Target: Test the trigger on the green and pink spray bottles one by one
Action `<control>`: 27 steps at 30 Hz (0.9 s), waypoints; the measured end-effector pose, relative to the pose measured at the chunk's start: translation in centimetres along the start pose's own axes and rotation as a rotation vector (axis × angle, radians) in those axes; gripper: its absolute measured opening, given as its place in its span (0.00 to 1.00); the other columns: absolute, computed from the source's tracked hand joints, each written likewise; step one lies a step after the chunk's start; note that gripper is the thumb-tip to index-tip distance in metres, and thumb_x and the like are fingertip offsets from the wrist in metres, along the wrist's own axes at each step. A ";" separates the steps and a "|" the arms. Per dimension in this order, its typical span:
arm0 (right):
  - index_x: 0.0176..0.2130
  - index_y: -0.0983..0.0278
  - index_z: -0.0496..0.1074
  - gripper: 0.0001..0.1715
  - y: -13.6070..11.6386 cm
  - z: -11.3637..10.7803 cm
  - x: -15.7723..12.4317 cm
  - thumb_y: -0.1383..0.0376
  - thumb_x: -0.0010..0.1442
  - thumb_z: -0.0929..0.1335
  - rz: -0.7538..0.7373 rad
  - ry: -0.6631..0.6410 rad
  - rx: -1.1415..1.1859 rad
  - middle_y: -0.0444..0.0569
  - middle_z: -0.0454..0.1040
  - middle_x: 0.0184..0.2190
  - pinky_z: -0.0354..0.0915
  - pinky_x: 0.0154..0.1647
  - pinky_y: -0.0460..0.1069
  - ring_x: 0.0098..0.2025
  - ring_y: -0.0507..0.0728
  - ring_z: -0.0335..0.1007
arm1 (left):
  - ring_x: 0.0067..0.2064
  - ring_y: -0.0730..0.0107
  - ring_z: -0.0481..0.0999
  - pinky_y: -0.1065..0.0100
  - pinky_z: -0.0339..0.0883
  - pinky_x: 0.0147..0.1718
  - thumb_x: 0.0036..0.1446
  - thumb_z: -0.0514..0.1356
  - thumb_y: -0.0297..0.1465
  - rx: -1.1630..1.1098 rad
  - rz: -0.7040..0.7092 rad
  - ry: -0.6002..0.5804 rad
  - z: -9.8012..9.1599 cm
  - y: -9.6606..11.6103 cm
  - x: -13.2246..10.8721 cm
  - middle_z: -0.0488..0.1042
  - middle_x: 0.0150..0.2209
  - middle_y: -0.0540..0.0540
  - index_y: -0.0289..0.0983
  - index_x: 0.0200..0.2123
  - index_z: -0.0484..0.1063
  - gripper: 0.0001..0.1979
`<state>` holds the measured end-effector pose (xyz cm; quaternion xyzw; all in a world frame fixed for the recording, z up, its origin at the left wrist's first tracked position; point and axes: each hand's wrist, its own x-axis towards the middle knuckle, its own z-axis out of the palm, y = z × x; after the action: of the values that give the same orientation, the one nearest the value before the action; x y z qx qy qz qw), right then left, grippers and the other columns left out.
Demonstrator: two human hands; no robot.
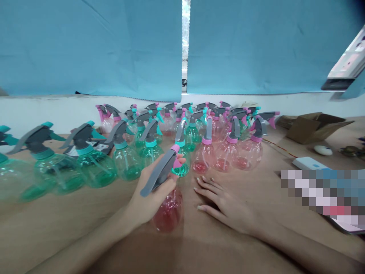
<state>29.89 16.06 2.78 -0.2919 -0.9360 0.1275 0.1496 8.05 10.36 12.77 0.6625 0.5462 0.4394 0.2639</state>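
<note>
My left hand (155, 194) is closed round the neck of a pink spray bottle (169, 213) with a grey and pink trigger head. Its round body hangs below the hand, close to the table, and whether it touches is hard to tell. To the right, my right hand (221, 201) lies flat on the wooden table (211, 247) with fingers spread, holding nothing. Just beyond it stand pink spray bottles (224, 160). Green spray bottles (98, 167) with teal collars form a row at the left.
Several more pink and green bottles (192, 133) crowd the back, before a white wall with blue curtains (91, 49). At right are an open cardboard box (309, 127), a white oval object (323, 150), a white box-like device (310, 164) and a pixelated flat item (327, 198).
</note>
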 end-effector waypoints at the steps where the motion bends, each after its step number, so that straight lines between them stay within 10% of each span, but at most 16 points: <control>1: 0.61 0.60 0.57 0.31 0.0 0.0 0.0 0.50 0.64 0.57 -0.001 -0.003 -0.007 0.48 0.54 0.63 0.46 0.64 0.61 0.65 0.59 0.44 | 0.36 0.64 0.74 0.63 0.69 0.37 0.53 0.55 0.29 -0.005 0.000 0.006 0.0 0.0 0.0 0.75 0.41 0.48 0.47 0.51 0.66 0.21; 11: 0.60 0.59 0.57 0.30 -0.1 0.0 0.0 0.51 0.64 0.58 0.001 0.023 0.019 0.48 0.55 0.62 0.48 0.63 0.61 0.65 0.60 0.45 | 0.39 0.65 0.74 0.66 0.68 0.40 0.53 0.54 0.28 0.006 0.028 0.011 0.0 0.3 0.1 0.73 0.46 0.49 0.46 0.50 0.66 0.20; 27: 0.61 0.58 0.56 0.30 -0.2 -0.2 -0.1 0.51 0.63 0.59 0.006 0.025 0.040 0.48 0.55 0.62 0.48 0.63 0.61 0.64 0.60 0.45 | 0.24 0.69 0.69 0.67 0.66 0.27 0.49 0.55 0.31 0.042 0.024 0.026 -0.4 0.0 0.1 0.69 0.23 0.52 0.41 0.33 0.70 0.07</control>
<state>29.91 15.88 3.07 -0.2930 -0.9306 0.1429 0.1666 7.68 10.38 12.98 0.6687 0.5506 0.4397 0.2374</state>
